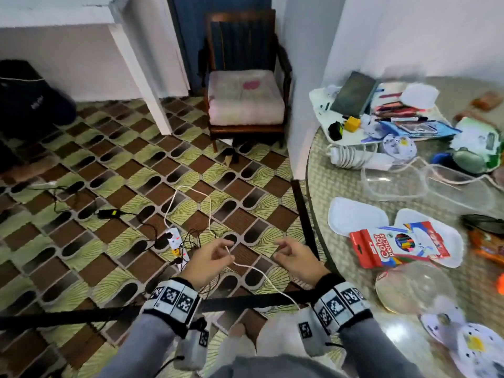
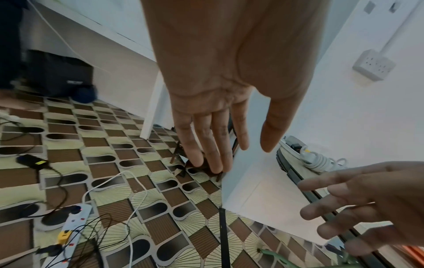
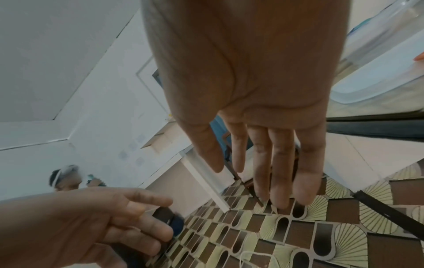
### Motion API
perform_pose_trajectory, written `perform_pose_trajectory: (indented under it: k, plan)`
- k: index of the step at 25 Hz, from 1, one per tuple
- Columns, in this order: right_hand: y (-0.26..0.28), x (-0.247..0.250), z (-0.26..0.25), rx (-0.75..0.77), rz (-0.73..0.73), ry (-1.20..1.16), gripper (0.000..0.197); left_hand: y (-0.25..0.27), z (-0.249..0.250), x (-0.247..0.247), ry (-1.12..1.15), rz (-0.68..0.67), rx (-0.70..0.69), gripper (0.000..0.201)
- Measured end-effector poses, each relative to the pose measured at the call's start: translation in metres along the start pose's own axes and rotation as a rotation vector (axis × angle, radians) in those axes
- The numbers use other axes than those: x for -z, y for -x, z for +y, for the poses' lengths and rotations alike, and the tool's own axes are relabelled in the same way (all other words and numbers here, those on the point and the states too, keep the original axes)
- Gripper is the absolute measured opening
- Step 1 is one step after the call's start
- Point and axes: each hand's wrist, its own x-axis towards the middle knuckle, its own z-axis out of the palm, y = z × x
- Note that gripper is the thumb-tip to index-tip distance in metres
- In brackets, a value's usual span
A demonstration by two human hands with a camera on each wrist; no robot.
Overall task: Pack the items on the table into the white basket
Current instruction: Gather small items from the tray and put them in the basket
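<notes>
I am holding my left hand (image 1: 208, 256) and right hand (image 1: 296, 259), both relaxed and gripping nothing, over the floor beside the table (image 1: 341, 170), where the items, including the pencils (image 1: 398, 245), are still lying unpacked; no white basket is showing.

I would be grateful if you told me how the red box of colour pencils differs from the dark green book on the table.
The red cardboard box of colour pencils is brightly printed with lettering; the dark green rectangular book looks plain. The pencil box lies on a white oval lid at the near side; the book sits on the cluttered white tray at the far side. Both are flat rectangles, and no hand touches either.
</notes>
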Motion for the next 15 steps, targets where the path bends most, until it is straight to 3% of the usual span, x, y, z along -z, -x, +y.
perform_pose_trajectory:
  k: [7,15]
  plan:
    - [-0.044,0.034,-0.015,-0.031,0.204,-0.102,0.025,-0.084,0.05,0.02,-0.136,-0.152,-0.061,0.024]
    - [-0.136,0.109,-0.033,-0.042,0.433,-0.248,0.022,-0.205,0.132,0.023,-0.236,-0.279,-0.137,0.026]
